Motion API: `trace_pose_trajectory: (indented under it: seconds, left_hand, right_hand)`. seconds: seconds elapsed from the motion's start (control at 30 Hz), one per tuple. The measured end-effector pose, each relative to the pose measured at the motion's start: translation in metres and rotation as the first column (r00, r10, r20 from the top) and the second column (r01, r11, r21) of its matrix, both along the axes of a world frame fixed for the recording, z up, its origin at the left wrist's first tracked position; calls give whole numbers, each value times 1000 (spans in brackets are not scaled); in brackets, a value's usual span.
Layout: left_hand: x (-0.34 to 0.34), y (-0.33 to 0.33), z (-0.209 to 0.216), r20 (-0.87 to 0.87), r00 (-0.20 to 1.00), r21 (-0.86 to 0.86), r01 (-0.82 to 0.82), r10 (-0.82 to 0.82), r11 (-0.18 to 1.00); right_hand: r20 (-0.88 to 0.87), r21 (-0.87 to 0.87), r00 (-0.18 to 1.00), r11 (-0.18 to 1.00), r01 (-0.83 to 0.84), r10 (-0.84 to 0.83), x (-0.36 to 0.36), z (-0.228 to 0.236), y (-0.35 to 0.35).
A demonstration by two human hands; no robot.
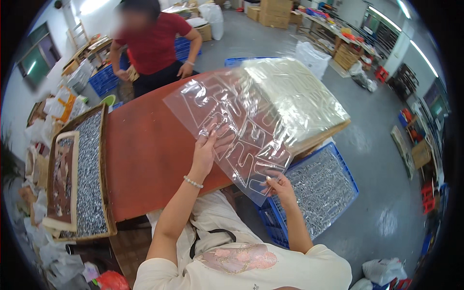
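Between my hands a clear plastic sheet (246,145) with moulded outline shapes is tilted above the red-brown tabletop (140,145). My left hand (209,145), with a beaded bracelet at the wrist, grips its left edge; the fingers show through from underneath. At the near right corner my right hand (280,187) pinches the sheet between thumb and fingers. The sheet's far right part overlaps a thick stack of similar clear sheets (302,99) at the table's right end.
A blue crate (355,186) full of small shiny pieces stands right of my legs. Left of the table is a cardboard tray (104,169) of similar pieces with a framed brown panel in it. A person in a red shirt (162,41) stands beyond the table. White bags (311,60) sit behind the stack.
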State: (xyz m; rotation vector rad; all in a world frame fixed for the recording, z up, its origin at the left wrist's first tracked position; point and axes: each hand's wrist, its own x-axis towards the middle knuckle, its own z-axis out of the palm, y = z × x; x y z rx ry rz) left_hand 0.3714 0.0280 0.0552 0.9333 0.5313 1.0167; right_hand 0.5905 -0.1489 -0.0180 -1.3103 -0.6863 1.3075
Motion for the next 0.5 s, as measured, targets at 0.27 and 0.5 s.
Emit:
trace_pose_trajectory:
  seconds: [0.27,0.5]
  left_hand:
    - [-122,-84,2,6,917,-143,-395,400,908]
    - [-170,-140,-56,-162,916,-310,-400,366,862]
  right_hand:
    - [284,159,941,959,-236,185,-29,35,91]
    - [907,382,-118,908,-174,-404,41,20,213]
